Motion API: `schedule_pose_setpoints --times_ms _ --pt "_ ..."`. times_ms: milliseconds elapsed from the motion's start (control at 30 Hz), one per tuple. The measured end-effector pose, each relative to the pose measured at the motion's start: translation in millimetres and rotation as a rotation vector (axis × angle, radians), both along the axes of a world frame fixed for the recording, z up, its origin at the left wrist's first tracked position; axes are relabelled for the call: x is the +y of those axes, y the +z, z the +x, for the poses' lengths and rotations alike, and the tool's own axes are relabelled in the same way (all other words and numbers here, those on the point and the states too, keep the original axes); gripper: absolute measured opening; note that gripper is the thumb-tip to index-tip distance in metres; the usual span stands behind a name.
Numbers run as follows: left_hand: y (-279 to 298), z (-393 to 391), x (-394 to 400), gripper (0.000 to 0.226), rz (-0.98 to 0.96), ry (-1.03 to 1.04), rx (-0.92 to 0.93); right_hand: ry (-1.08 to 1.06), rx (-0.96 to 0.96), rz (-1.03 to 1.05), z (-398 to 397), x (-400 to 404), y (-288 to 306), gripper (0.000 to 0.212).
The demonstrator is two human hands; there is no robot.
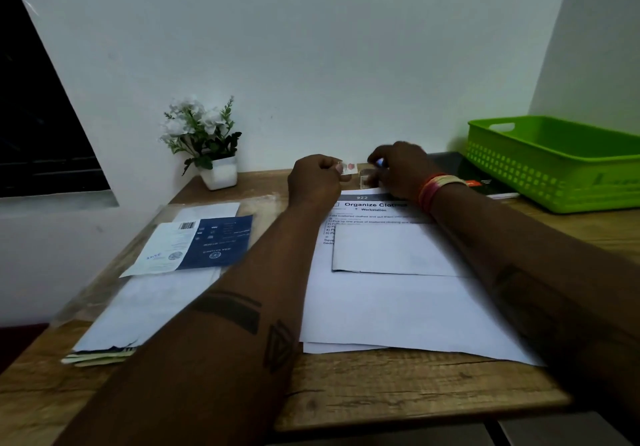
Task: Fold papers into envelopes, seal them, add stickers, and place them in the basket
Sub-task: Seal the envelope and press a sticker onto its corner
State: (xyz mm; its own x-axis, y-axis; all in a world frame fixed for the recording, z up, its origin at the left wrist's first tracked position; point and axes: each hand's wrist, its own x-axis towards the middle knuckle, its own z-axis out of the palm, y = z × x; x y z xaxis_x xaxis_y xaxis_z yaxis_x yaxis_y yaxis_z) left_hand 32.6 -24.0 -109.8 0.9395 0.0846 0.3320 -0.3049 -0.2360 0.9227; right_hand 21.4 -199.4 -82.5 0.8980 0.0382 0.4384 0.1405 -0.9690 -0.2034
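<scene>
Head view shows us at the sticker stage, as we judge it. Our left hand (317, 182) pinches a small sticker sheet (348, 169) between thumb and curled fingers, up near the far edge of the desk (398, 390). Our right hand (394, 168) is curled just beside it, with a bit of blue at the fingertips; it seems to be picking at something small, but blur keeps us from saying what it holds.

A folded envelope (391, 249) lies flat on a printed sheet (388, 310) in the middle of the desk, under our right forearm. We cannot tell whether it is sealed, and no sticker shows on it. The green basket (554, 165) stands at the far right corner, and what we see of its inside holds nothing. So folding looks done for one piece; sticker and basket are left, and more loose papers (152, 310) wait along the left edge.

Room is fair: bare wood runs along the near edge, and the way from envelope to basket is open. A potted plant (207, 144) sits at the far left, well apart from the hands.
</scene>
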Motion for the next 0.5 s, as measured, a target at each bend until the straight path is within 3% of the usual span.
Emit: schedule_pose_setpoints --times_ms 67,167,300,500 --pt "2.6 -3.4 0.6 0.011 -0.001 -0.008 -0.001 0.07 -0.082 0.198 -3.8 -0.4 6.8 0.024" --pt "9.7 -11.8 -1.2 0.01 0.085 -0.008 -0.067 0.308 0.056 0.554 -18.0 1.1 17.6 0.026" --pt "15.9 -22.1 -4.0 0.008 0.143 -0.023 -0.125 0.361 0.208 0.522 -28.0 0.3 22.2 0.019" --pt "26.3 -38.7 -12.1 0.022 0.178 -0.096 -0.162 0.353 0.242 0.779 -56.3 -10.0 31.5 0.021"
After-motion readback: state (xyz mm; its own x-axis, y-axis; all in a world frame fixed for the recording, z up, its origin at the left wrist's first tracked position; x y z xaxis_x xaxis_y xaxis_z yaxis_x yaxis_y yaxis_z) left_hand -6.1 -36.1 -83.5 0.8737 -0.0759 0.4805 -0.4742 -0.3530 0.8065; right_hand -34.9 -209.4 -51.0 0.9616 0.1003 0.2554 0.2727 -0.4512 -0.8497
